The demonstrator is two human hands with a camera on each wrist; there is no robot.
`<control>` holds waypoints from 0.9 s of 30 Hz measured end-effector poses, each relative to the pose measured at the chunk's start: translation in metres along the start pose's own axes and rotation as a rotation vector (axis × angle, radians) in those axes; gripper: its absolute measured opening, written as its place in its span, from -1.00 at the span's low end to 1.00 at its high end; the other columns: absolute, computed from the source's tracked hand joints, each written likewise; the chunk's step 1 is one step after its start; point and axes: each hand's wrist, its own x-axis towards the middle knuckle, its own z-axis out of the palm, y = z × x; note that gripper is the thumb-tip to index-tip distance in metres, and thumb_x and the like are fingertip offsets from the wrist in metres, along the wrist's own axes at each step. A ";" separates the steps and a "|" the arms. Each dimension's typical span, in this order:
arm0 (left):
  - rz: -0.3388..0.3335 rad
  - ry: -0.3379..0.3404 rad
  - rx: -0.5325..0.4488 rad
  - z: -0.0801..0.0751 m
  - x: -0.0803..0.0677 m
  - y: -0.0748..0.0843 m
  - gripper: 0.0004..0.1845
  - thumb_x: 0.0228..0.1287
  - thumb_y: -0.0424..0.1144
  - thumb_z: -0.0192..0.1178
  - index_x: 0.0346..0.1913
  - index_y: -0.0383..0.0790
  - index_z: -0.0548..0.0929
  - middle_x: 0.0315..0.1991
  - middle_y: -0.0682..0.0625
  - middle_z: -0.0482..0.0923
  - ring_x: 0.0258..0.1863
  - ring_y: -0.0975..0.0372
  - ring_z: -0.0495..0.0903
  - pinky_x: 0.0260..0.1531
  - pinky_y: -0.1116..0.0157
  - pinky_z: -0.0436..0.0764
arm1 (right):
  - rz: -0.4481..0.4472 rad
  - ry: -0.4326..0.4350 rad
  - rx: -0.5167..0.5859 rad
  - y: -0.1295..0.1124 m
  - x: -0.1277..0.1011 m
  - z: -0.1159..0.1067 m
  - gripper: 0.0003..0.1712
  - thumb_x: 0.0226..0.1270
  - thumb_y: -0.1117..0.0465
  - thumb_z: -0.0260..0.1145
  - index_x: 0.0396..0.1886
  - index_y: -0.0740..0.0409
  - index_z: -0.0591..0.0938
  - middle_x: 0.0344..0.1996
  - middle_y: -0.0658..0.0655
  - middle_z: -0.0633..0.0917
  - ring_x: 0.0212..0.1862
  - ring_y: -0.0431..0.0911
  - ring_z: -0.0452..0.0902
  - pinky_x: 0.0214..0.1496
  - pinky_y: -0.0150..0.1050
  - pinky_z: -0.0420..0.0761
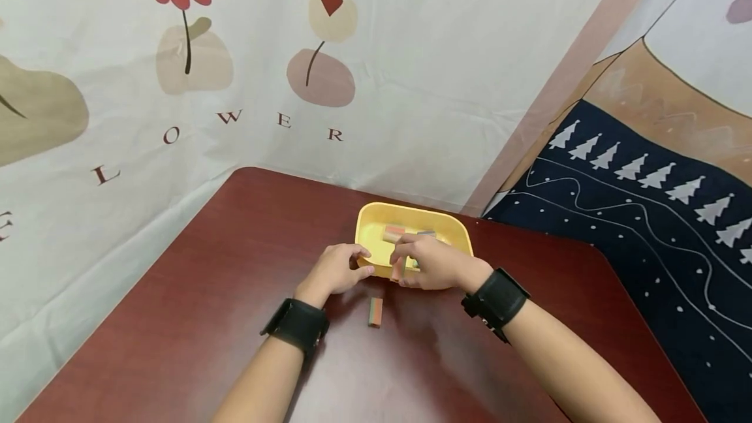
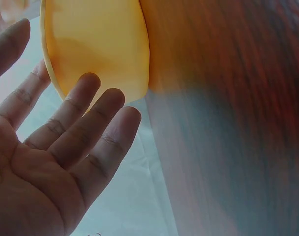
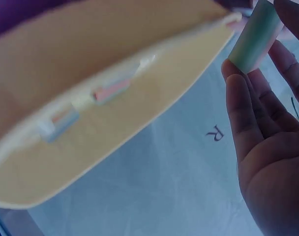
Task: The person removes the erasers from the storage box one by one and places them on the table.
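My right hand is over the front edge of a yellow plastic tub. Its thumb and fingertips pinch a small block striped orange and green. On the near left corner of the tub, my left hand rests with its fingers loosely extended and thumb apart, as the left wrist view shows. A second striped block, orange and green, lies on the table just in front of the tub. Several more small coloured blocks lie inside the tub, partly hidden behind my right hand.
The tub stands on a glossy reddish-brown table, near its far edge. Behind it hangs a pale cloth with printed flowers and letters. A dark blue cloth with trees hangs at the right. Black bands circle both wrists.
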 end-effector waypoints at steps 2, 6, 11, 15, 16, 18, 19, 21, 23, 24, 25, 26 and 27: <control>-0.007 -0.009 -0.004 0.000 0.001 0.000 -0.68 0.27 -0.13 0.33 0.01 -0.20 0.67 -0.16 -0.11 0.60 -0.10 0.03 0.54 -0.10 0.11 0.51 | -0.007 -0.012 0.012 -0.004 -0.006 0.006 -0.75 0.10 0.22 0.51 -0.20 0.08 0.68 -0.21 -0.07 0.59 -0.01 -0.17 0.53 -0.09 -0.31 0.55; -0.025 -0.016 -0.010 -0.001 0.003 0.001 -0.67 0.28 -0.12 0.32 0.03 -0.19 0.66 -0.12 -0.11 0.60 -0.08 0.02 0.54 -0.07 0.10 0.51 | -0.024 -0.051 0.019 -0.010 -0.013 0.020 -0.75 0.10 0.20 0.52 -0.21 0.04 0.68 -0.24 -0.07 0.56 -0.21 -0.18 0.52 -0.19 -0.39 0.53; -0.031 -0.012 -0.015 0.000 0.005 -0.001 -0.67 0.29 -0.11 0.31 0.05 -0.17 0.66 -0.13 -0.11 0.60 -0.10 0.03 0.54 -0.08 0.12 0.51 | -0.019 -0.106 0.004 -0.013 -0.017 0.038 -0.71 0.12 0.17 0.52 -0.16 0.08 0.67 -0.22 -0.03 0.56 -0.22 -0.18 0.53 -0.17 -0.39 0.54; -0.031 -0.016 -0.011 -0.001 0.005 0.000 -0.65 0.30 -0.11 0.30 0.08 -0.17 0.65 -0.11 -0.12 0.60 -0.07 0.02 0.54 -0.07 0.11 0.50 | 0.005 -0.139 0.013 -0.011 -0.019 0.051 -0.73 0.14 0.15 0.50 -0.18 0.05 0.66 -0.18 -0.04 0.57 -0.18 -0.24 0.50 -0.13 -0.39 0.54; -0.032 -0.018 -0.008 -0.001 0.006 0.000 -0.65 0.30 -0.11 0.29 0.08 -0.17 0.65 -0.11 -0.12 0.60 -0.07 0.02 0.54 -0.06 0.11 0.50 | 0.007 -0.143 0.021 -0.010 -0.020 0.054 -0.74 0.14 0.15 0.50 -0.19 0.04 0.65 -0.17 -0.04 0.57 -0.17 -0.25 0.50 -0.13 -0.40 0.53; -0.035 -0.018 -0.002 -0.001 0.006 0.000 -0.65 0.30 -0.10 0.29 0.08 -0.16 0.65 -0.11 -0.12 0.60 -0.07 0.03 0.54 -0.06 0.11 0.50 | 0.009 -0.146 0.037 -0.008 -0.021 0.059 -0.76 0.15 0.15 0.49 -0.19 0.03 0.66 -0.17 -0.05 0.57 -0.16 -0.26 0.50 -0.12 -0.41 0.53; -0.036 -0.018 0.001 -0.001 0.006 0.000 -0.65 0.30 -0.10 0.29 0.08 -0.16 0.65 -0.11 -0.12 0.60 -0.08 0.03 0.54 -0.06 0.11 0.50 | 0.010 -0.145 0.044 -0.008 -0.021 0.061 -0.76 0.16 0.15 0.49 -0.19 0.02 0.66 -0.17 -0.06 0.57 -0.16 -0.27 0.50 -0.12 -0.41 0.53; -0.039 -0.015 0.004 -0.002 0.006 0.000 -0.66 0.30 -0.10 0.30 0.07 -0.15 0.65 -0.11 -0.11 0.60 -0.08 0.04 0.54 -0.07 0.12 0.50 | 0.013 -0.147 0.057 -0.007 -0.021 0.064 -0.76 0.17 0.16 0.47 -0.16 0.03 0.67 -0.17 -0.06 0.58 -0.14 -0.27 0.51 -0.11 -0.42 0.53; -0.041 -0.014 0.008 -0.001 0.006 0.000 -0.66 0.30 -0.10 0.30 0.07 -0.14 0.66 -0.12 -0.10 0.60 -0.09 0.05 0.54 -0.08 0.12 0.50 | 0.021 -0.150 0.063 -0.007 -0.022 0.065 -0.75 0.18 0.16 0.46 -0.14 0.04 0.67 -0.16 -0.06 0.58 -0.14 -0.27 0.52 -0.11 -0.42 0.53; -0.041 -0.014 0.008 -0.002 0.006 0.000 -0.67 0.30 -0.10 0.29 0.07 -0.13 0.66 -0.12 -0.10 0.60 -0.10 0.05 0.54 -0.08 0.12 0.50 | 0.026 -0.154 0.062 -0.007 -0.022 0.066 -0.74 0.19 0.16 0.46 -0.13 0.05 0.68 -0.16 -0.06 0.58 -0.14 -0.27 0.52 -0.10 -0.41 0.53; -0.040 -0.015 0.008 -0.001 0.005 0.000 -0.67 0.30 -0.10 0.29 0.07 -0.14 0.66 -0.13 -0.10 0.61 -0.11 0.05 0.54 -0.09 0.12 0.50 | 0.031 -0.158 0.061 -0.007 -0.022 0.067 -0.74 0.19 0.15 0.46 -0.12 0.05 0.68 -0.16 -0.06 0.58 -0.14 -0.27 0.51 -0.10 -0.41 0.53; -0.041 -0.016 0.007 -0.001 0.005 0.000 -0.66 0.30 -0.10 0.29 0.07 -0.14 0.65 -0.13 -0.10 0.61 -0.12 0.06 0.54 -0.10 0.13 0.50 | 0.036 -0.162 0.059 -0.006 -0.022 0.067 -0.74 0.19 0.15 0.46 -0.12 0.05 0.68 -0.16 -0.06 0.58 -0.14 -0.28 0.51 -0.10 -0.41 0.53; -0.040 -0.018 0.007 -0.001 0.005 0.000 -0.66 0.31 -0.10 0.29 0.08 -0.14 0.65 -0.13 -0.09 0.61 -0.12 0.06 0.54 -0.10 0.13 0.50 | 0.041 -0.165 0.058 -0.006 -0.022 0.068 -0.74 0.19 0.15 0.46 -0.12 0.05 0.68 -0.15 -0.06 0.58 -0.14 -0.28 0.51 -0.11 -0.42 0.53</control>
